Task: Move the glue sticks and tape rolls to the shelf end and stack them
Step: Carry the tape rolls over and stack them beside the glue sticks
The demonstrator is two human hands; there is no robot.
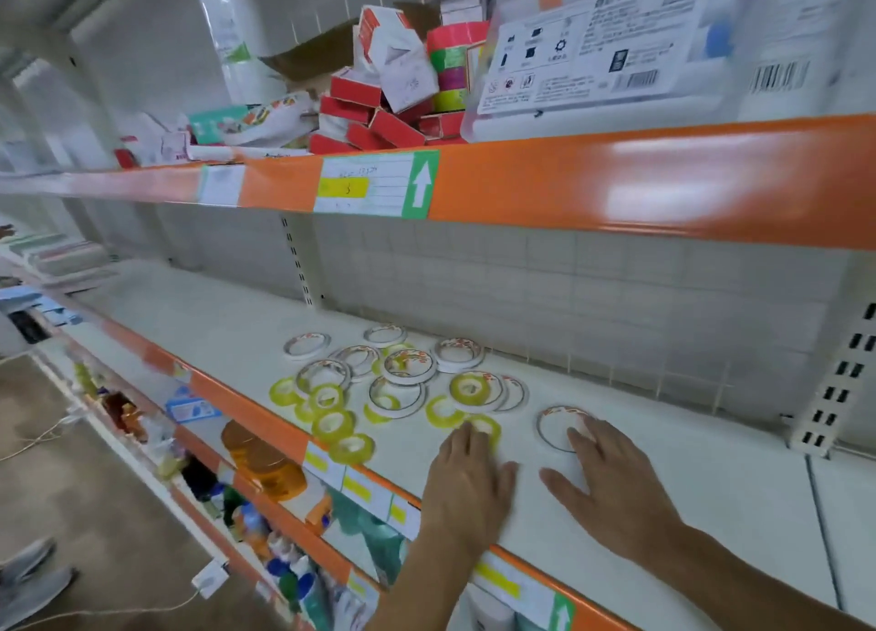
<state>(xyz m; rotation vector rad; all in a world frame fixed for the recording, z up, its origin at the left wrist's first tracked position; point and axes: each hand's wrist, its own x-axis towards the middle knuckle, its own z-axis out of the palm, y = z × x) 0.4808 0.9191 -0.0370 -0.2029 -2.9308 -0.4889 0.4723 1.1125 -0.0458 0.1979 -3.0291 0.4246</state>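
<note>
Several tape rolls lie flat and scattered on the white middle shelf (pixel 663 464): white rolls with orange print (pixel 408 366) and small yellow rolls (pixel 333 425). My left hand (pixel 467 483) lies flat on the shelf, its fingertips on a yellow roll (pixel 484 427). My right hand (pixel 609 486) lies flat with straight fingers, the fingertips on a single white roll (pixel 557 424) set apart to the right of the pile. No glue sticks can be made out on this shelf.
The upper shelf with its orange edge (pixel 616 189) carries red and white boxes (pixel 374 109), coloured tape rolls (pixel 452 66) and a large white package (pixel 597 52). Bottles and jars (pixel 263 469) fill the shelf below. A wire grid back panel (pixel 569 298) closes the middle shelf.
</note>
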